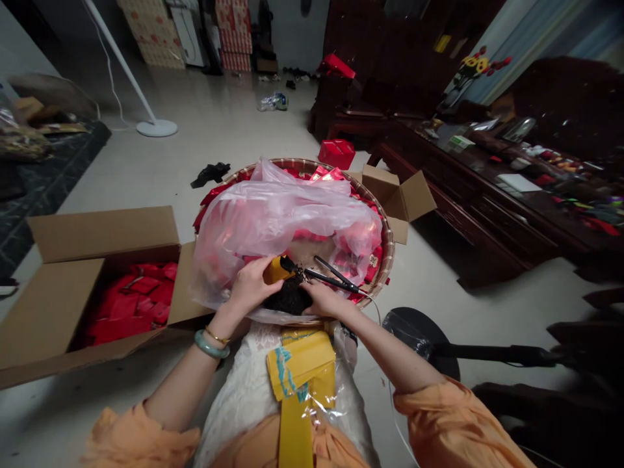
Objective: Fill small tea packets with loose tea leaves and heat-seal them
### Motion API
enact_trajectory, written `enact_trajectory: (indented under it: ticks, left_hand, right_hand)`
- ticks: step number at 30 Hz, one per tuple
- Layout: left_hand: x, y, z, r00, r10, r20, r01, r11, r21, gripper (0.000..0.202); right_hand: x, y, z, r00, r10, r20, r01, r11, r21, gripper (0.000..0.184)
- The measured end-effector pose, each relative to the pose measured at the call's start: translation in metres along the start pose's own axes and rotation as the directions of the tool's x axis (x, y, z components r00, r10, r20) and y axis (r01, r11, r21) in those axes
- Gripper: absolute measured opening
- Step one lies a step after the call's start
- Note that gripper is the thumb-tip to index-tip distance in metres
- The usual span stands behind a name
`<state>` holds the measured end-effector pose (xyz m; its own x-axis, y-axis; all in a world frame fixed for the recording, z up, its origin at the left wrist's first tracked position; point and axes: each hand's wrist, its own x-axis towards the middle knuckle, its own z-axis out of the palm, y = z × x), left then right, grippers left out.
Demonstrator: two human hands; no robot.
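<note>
Pale tiled floor (209, 117) runs out past a round woven bamboo tray (387, 247) at the person's lap, with an open cardboard box (97, 234) of red packets close on the left and a second carton (400, 195) behind the tray's far rim. A dark wooden sideboard (468, 221) stands well off to the right. Both forearms reach inward. The left hand (251, 286) (jade bangle (212, 344) at the wrist) pinches a yellow packet (277, 270) with curled fingers; the right hand (324, 300) lies beside black tongs (336, 278), fingers together, its grip hard to tell. A heap of what looks like dark loose tea (290, 298) sits between the hands, on the tray, below a crumpled plastic bag (287, 221).
</note>
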<state>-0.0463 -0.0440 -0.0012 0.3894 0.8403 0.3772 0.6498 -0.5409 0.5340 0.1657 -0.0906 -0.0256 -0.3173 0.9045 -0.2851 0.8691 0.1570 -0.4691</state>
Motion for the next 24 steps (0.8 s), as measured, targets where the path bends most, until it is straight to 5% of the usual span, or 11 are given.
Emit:
enact_trajectory:
  ticks: [5, 14, 20, 24]
  left_hand:
    - [0.000, -0.001, 0.000, 1.000, 0.011, -0.005, -0.011, 1.000, -0.005, 0.051]
    - [-0.001, -0.001, 0.002, 1.000, -0.011, -0.009, 0.011, 1.000, -0.021, 0.051]
    - [-0.001, -0.001, 0.001, 1.000, -0.004, 0.004, 0.004, 1.000, -0.031, 0.051]
    - [0.000, 0.002, 0.003, 1.000, 0.023, 0.017, -0.023, 1.000, -0.021, 0.050]
  right_hand:
    - [0.002, -0.005, 0.013, 0.999, 0.034, -0.033, -0.033, 0.999, 0.042, 0.044]
    - [0.000, 0.000, 0.005, 0.990, 0.063, -0.124, -0.044, 0.987, 0.155, 0.033]
    - [-0.009, 0.007, -0.015, 0.980, 0.120, -0.156, -0.010, 0.821, 0.571, 0.030]
    - [-0.016, 0.002, -0.041, 0.975, 0.123, -0.187, 0.043, 0.720, 0.693, 0.031]
